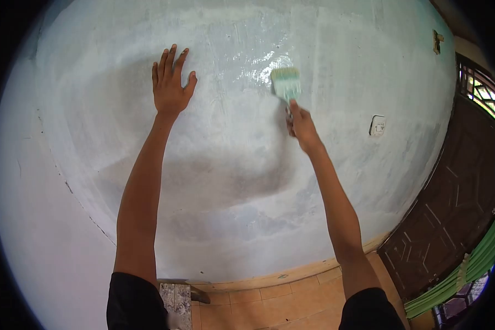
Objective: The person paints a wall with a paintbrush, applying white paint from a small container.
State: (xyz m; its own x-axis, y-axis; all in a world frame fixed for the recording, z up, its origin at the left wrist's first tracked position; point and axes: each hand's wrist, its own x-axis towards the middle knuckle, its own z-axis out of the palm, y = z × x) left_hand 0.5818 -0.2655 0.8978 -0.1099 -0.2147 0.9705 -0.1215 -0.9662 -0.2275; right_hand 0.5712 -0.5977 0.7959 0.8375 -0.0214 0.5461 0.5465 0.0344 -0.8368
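The right hand [301,125] grips the brush [286,83] by its handle — bristles up, at the wall [225,165], beside a wet, glossy patch [267,66]. The left hand [172,85] is open, fingers spread, up at the wall to the left of the brush. The switch [378,125] is mounted right of the right hand — near the door [443,192].
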